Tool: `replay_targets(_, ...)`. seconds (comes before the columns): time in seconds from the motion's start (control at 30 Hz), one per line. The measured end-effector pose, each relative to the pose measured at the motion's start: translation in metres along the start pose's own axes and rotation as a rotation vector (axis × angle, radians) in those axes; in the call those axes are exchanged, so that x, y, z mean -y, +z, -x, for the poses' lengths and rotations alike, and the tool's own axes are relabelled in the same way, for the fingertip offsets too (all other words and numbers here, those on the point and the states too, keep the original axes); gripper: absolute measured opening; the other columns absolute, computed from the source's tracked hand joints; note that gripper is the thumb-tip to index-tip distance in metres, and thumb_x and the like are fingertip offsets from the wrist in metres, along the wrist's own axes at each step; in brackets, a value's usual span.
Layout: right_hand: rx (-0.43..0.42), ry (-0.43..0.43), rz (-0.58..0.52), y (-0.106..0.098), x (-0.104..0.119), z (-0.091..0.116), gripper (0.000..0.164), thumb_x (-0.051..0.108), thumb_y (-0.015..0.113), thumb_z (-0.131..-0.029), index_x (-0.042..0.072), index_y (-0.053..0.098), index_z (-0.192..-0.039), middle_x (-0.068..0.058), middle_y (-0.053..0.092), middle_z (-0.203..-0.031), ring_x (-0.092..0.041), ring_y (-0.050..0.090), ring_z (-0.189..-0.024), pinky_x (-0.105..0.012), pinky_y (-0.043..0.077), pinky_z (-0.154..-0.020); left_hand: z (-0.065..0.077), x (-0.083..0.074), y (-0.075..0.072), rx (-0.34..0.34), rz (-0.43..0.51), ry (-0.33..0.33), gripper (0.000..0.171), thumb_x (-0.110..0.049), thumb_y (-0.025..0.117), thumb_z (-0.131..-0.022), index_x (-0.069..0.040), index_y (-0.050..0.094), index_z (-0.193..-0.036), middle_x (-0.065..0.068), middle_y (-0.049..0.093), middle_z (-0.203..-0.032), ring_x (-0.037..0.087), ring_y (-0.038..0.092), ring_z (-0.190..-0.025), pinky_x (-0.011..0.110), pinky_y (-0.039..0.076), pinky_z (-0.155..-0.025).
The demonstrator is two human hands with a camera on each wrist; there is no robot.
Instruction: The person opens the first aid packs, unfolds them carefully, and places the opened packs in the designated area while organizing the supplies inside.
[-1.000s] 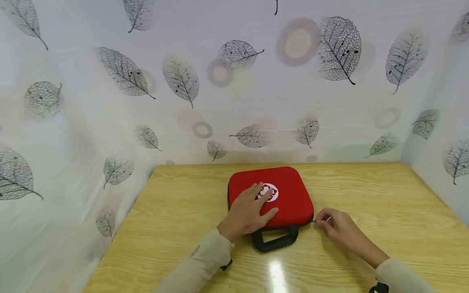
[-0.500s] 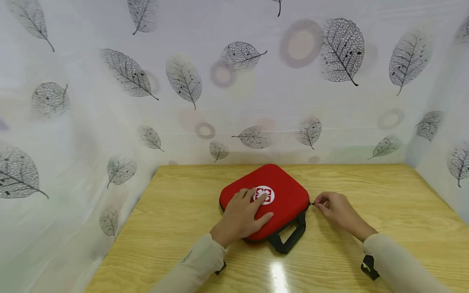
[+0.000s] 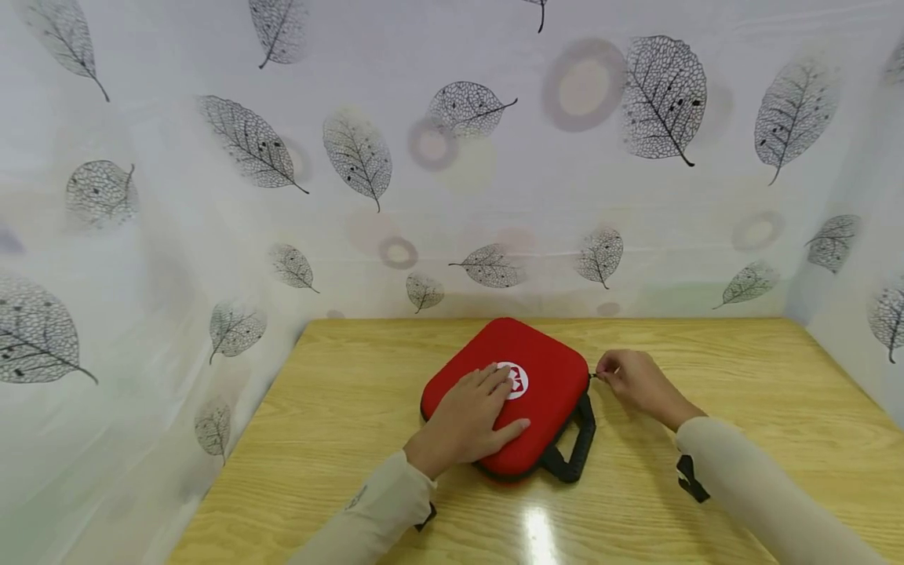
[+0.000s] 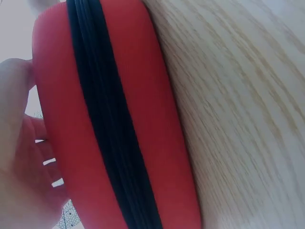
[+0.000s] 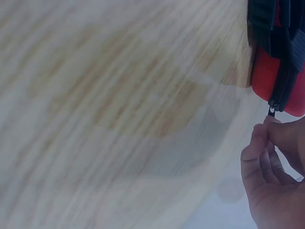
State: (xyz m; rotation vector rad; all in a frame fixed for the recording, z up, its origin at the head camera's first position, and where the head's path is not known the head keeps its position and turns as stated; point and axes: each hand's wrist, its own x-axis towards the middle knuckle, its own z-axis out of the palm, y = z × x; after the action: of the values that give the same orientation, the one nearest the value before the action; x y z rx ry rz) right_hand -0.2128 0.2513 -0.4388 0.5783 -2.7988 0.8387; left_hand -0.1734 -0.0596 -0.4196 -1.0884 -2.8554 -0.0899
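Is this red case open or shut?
Shut: the red case has its lid down, no gap showing along the black zipper. Whether zipped all round, I cannot tell.

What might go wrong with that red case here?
The red case might swivel on the table if tugged, since the left hand rests on its top rather than gripping its handle. The right hand pinches only a small zipper pull, which may slip free.
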Motion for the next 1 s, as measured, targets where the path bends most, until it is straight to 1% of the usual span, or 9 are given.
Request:
replay_targets(0.1, -0.001, -0.001, 0.002, 0.002, -0.002, -0.006, 0.006, -0.005, 0.07, -0.088, -0.001, 0.071, -0.085, -0.006, 0.07, -0.08, -0.018, 0.064, -0.07, -0.036, 0.052, -0.062, -0.001, 0.0, -0.001, 0.029, 0.036, 0.03, 0.072, -0.057, 0.046, -0.102, -0.007, 0.044, -0.153, 0.006, 0.04, -0.159, 0.023, 0.031, -0.15, 0.037, 0.022, -0.121)
replay_targets(0.2, -0.003, 0.007, -0.001, 0.003, -0.005, -0.011, 0.006, -0.005, 0.068, -0.089, -0.002, 0.071, -0.084, -0.007, 0.07, -0.08, -0.02, 0.065, -0.071, -0.037, 0.053, -0.063, -0.001, 0.0, 0.0, 0.033, 0.069, 0.043, 0.072, -0.058, 0.047, -0.101, -0.008, 0.044, -0.153, 0.006, 0.04, -0.159, 0.022, 0.033, -0.148, 0.036, 0.025, -0.12)
replay_targets(0.27, -0.008, 0.007, -0.001, 0.003, -0.007, -0.013, 0.006, -0.004, 0.069, -0.089, -0.004, 0.071, -0.084, -0.008, 0.07, -0.081, -0.021, 0.066, -0.071, -0.038, 0.054, -0.063, -0.001, 0.0, 0.001, 0.02, 0.074, 0.053, 0.068, -0.058, 0.048, -0.101, -0.013, 0.046, -0.152, 0.006, 0.041, -0.158, 0.022, 0.036, -0.147, 0.037, 0.028, -0.119)
replay_targets(0.4, -0.019, 0.001, -0.014, 0.005, -0.009, -0.017, 0.006, -0.002, 0.07, -0.089, -0.006, 0.071, -0.085, -0.009, 0.071, -0.081, -0.024, 0.068, -0.072, -0.042, 0.056, -0.065, -0.001, -0.001, 0.005, -0.041, 0.047, 0.084, 0.061, -0.06, 0.048, -0.1, -0.024, 0.052, -0.149, 0.007, 0.045, -0.153, 0.025, 0.043, -0.14, 0.039, 0.034, -0.116)
replay_targets(0.57, -0.007, 0.024, -0.025, 0.007, -0.01, -0.023, 0.005, 0.0, 0.071, -0.09, -0.003, 0.073, -0.088, -0.008, 0.071, -0.081, -0.022, 0.068, -0.071, -0.042, 0.056, -0.066, -0.002, -0.006, 0.009, -0.079, 0.023, 0.103, 0.062, -0.062, 0.047, -0.098, -0.026, 0.054, -0.148, 0.007, 0.051, -0.144, 0.024, 0.046, -0.133, 0.038, 0.036, -0.114)
replay_targets(0.7, 0.003, 0.05, -0.026, 0.007, -0.01, -0.027, 0.005, 0.001, 0.071, -0.091, 0.0, 0.075, -0.09, -0.007, 0.071, -0.082, -0.019, 0.066, -0.07, -0.04, 0.055, -0.065, -0.002, -0.01, 0.009, -0.068, 0.037, 0.104, 0.065, -0.064, 0.046, -0.098, -0.025, 0.052, -0.149, 0.006, 0.05, -0.143, 0.023, 0.044, -0.133, 0.037, 0.035, -0.115)
replay_targets(0.8, 0.006, 0.062, -0.032, 0.007, -0.009, -0.03, 0.006, 0.001, 0.071, -0.091, 0.001, 0.076, -0.09, -0.007, 0.072, -0.082, -0.018, 0.065, -0.069, -0.039, 0.054, -0.065, -0.002, -0.012, 0.009, -0.04, 0.057, 0.106, 0.068, -0.066, 0.044, -0.098, -0.025, 0.048, -0.152, 0.007, 0.047, -0.144, 0.024, 0.042, -0.134, 0.037, 0.032, -0.116)
replay_targets(0.93, 0.014, 0.066, -0.052, 0.007, -0.01, -0.032, 0.007, 0.001, 0.07, -0.092, 0.002, 0.076, -0.09, -0.008, 0.072, -0.084, -0.017, 0.065, -0.069, -0.038, 0.054, -0.063, -0.001, -0.012, 0.011, 0.004, 0.103, 0.095, 0.071, -0.068, 0.043, -0.097, -0.028, 0.042, -0.156, 0.009, 0.04, -0.151, 0.024, 0.038, -0.138, 0.037, 0.03, -0.118)
replay_targets(1.0, 0.02, 0.068, -0.058, 0.007, -0.012, -0.033, 0.007, 0.0, 0.069, -0.092, 0.002, 0.077, -0.091, -0.008, 0.072, -0.085, -0.017, 0.064, -0.069, -0.037, 0.053, -0.062, -0.001, -0.012, 0.012, 0.012, 0.131, 0.093, 0.072, -0.068, 0.044, -0.097, -0.028, 0.039, -0.157, 0.008, 0.036, -0.156, 0.024, 0.033, -0.144, 0.038, 0.029, -0.118)
